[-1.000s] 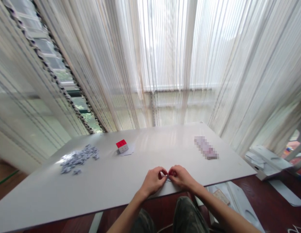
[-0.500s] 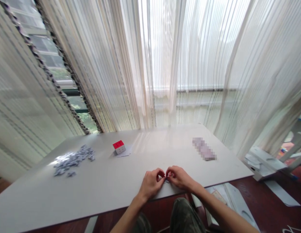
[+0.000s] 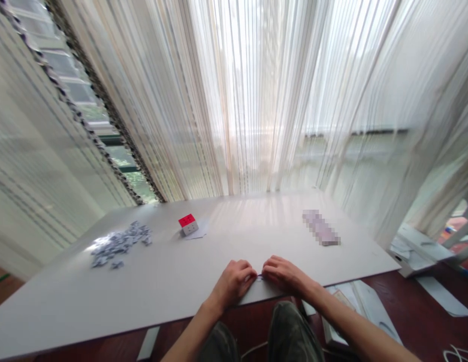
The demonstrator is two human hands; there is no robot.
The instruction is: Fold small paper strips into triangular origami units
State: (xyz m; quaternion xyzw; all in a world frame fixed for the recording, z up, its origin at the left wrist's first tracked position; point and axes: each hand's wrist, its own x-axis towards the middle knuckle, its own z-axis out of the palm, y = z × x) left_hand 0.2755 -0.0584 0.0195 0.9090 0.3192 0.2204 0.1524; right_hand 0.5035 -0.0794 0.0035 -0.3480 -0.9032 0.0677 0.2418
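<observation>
My left hand (image 3: 234,282) and my right hand (image 3: 285,275) rest on the near edge of the white table (image 3: 162,281), fingertips meeting. Between them they pinch a tiny pale piece of paper (image 3: 259,277), pressed down against the tabletop and mostly hidden by the fingers. Both hands are closed in a pinch. A pile of small grey-blue folded paper pieces (image 3: 119,244) lies far to the left. A small cube with a red top (image 3: 188,224) sits on a white sheet behind the hands.
A flat pinkish blurred-out object (image 3: 320,228) lies at the table's right. Sheer curtains (image 3: 256,95) hang just behind the table. My knees (image 3: 290,332) are under the near edge. Papers and white boards (image 3: 370,306) lie on the dark red floor at right.
Both hands have lowered and flattened onto the table, pressing the small paper down. The camera has tilted slightly; the curtains have swayed.
</observation>
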